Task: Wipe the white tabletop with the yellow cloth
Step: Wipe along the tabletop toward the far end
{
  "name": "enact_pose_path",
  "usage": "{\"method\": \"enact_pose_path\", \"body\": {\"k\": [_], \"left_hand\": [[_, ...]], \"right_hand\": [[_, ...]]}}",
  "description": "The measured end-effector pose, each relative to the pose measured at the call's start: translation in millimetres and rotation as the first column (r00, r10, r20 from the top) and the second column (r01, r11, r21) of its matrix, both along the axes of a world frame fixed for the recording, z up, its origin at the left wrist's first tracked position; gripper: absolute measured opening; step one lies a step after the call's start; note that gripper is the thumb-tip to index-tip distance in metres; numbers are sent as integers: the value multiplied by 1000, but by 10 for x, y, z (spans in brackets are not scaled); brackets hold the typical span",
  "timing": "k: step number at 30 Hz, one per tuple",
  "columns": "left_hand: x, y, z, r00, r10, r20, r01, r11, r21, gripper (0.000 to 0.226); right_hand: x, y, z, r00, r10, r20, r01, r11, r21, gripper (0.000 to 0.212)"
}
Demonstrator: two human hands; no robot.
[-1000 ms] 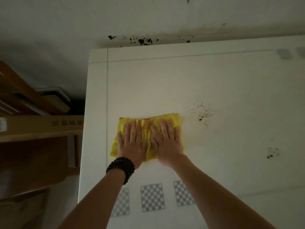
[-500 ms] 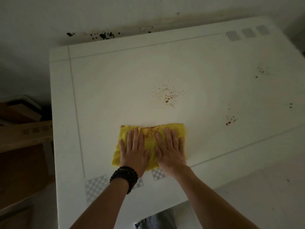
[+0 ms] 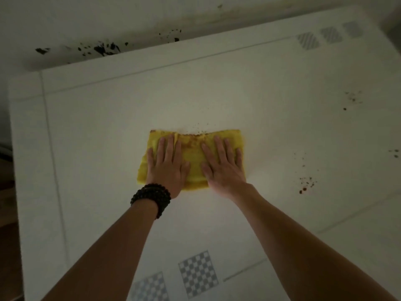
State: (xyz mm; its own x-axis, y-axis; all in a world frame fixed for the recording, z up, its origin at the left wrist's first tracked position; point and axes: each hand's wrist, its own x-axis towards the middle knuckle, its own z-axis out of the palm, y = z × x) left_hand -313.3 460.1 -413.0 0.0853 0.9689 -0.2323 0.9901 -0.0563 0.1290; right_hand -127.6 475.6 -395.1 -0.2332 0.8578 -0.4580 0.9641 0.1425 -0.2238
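A folded yellow cloth (image 3: pixel 195 161) lies flat on the white tabletop (image 3: pixel 104 137), a little left of the middle. My left hand (image 3: pixel 168 168), with a black bead bracelet (image 3: pixel 152 197) on its wrist, presses palm-down on the cloth's left half. My right hand (image 3: pixel 223 168) presses palm-down on the right half, fingers spread. The cloth's far edge is stained brown, and a few brown specks (image 3: pixel 200 127) sit on the table just beyond it.
Brown speck patches mark the table at the right (image 3: pixel 307 183), far right (image 3: pixel 353 98) and right edge (image 3: pixel 395 153). Checkered markers are printed near me (image 3: pixel 198 273) and at the far right corner (image 3: pixel 329 35). Black stains (image 3: pixel 102 48) dot the wall behind.
Both hands have pushed the cloth away from me, over the brown speck patch that lay beyond it. Most of that patch is now under the cloth. The camera view has shifted.
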Motion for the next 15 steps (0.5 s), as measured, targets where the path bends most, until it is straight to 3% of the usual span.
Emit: {"method": "enact_pose_path", "body": {"k": [9,15], "left_hand": [[216,1254,-64,993,-92,-71,94,995,25,68],[244,1324,-42,994,-91,-57,92,995,23,70]], "right_hand": [[-7,1298,-55,994,111,2,-111,993,49,57],[-1,1403,-35,989,146,7,-146,988,54,56]]}}
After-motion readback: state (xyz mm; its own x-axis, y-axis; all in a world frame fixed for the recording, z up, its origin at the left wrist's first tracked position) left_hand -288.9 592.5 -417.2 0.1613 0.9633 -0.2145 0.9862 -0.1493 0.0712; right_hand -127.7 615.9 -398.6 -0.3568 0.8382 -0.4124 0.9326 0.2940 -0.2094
